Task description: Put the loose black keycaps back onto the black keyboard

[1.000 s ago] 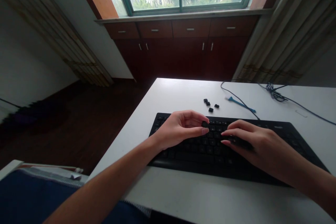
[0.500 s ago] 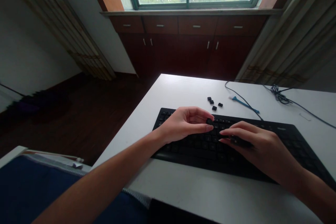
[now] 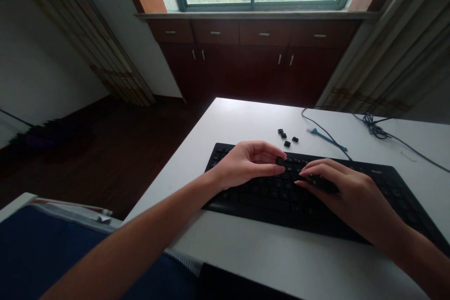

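Your left hand [image 3: 246,166] pinches a black keycap [image 3: 280,161] just above the keyboard [image 3: 267,197]; your right hand [image 3: 346,187] curls on its keys, gripping something or not, you cannot tell; loose keycaps [image 3: 286,137] and a blue tool [image 3: 326,139] lie beyond the keyboard; its logo [image 3: 377,172] is unreadable.

Black on the computer keyboard [image 3: 253,202], with faint pale key legends; black too on the single keycap [image 3: 280,161] over its upper rows and on the four loose keycaps [image 3: 287,144]. Plain white across the desk [image 3: 242,122]. Bright blue on the plastic tool [image 3: 325,137], dark blue on the coiled cable [image 3: 372,126]. Reddish brown on the wooden cabinet [image 3: 256,72]. Beige with darker vertical stripes on the curtain [image 3: 390,51]. Navy on the fabric [image 3: 52,253] at lower left.
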A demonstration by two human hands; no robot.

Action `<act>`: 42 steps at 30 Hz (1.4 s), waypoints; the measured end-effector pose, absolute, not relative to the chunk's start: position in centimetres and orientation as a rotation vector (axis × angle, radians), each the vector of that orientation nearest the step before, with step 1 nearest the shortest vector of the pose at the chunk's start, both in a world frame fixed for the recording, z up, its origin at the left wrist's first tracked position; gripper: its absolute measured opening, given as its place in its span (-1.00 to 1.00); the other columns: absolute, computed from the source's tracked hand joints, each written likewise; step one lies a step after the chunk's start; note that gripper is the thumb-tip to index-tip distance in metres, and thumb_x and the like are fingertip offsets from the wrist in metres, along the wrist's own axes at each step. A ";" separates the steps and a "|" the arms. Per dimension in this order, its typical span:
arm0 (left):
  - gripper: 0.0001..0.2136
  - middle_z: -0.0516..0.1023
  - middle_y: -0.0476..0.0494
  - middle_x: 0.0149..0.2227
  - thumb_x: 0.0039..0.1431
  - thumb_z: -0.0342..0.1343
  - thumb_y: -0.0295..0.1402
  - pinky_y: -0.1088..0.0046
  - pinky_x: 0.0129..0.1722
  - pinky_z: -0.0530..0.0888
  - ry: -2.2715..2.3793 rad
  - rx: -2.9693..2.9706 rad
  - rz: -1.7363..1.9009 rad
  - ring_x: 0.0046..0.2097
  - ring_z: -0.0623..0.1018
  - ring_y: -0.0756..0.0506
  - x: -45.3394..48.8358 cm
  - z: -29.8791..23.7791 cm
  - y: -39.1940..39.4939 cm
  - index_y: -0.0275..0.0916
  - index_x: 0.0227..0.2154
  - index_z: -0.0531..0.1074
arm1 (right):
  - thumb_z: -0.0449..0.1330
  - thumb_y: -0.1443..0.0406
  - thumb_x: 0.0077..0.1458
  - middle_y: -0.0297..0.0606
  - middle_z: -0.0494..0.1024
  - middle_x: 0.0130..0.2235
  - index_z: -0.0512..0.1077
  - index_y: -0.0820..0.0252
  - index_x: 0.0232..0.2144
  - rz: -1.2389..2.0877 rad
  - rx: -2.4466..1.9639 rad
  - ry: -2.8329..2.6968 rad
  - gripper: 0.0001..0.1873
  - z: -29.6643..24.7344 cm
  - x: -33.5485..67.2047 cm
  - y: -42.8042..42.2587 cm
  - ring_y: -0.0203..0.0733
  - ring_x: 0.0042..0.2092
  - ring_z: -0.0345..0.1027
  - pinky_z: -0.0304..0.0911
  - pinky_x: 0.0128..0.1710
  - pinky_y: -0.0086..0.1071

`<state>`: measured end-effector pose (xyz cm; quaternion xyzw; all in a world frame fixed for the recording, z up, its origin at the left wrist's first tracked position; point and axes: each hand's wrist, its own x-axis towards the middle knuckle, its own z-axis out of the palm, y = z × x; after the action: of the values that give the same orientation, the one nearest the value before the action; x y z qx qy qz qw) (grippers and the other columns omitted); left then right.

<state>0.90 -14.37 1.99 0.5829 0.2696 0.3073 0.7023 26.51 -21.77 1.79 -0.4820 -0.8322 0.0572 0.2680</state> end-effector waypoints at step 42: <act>-0.63 0.62 -0.17 -0.14 0.05 0.41 -0.33 0.50 -0.03 0.52 0.576 1.315 0.653 -0.10 0.61 -0.01 0.8 2.5 -14.5 -0.32 -0.09 0.55 | 0.23 0.36 0.25 -0.32 0.58 -0.01 0.47 0.05 -0.04 0.230 -0.994 -2.488 -0.76 2.4 27.7 -21.5 -0.28 -0.07 0.53 0.45 -0.09 -0.42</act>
<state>0.76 -14.45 2.49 0.5914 0.2590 0.2936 0.7049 27.71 -21.46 2.41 -0.3604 -0.9016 0.0833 0.2242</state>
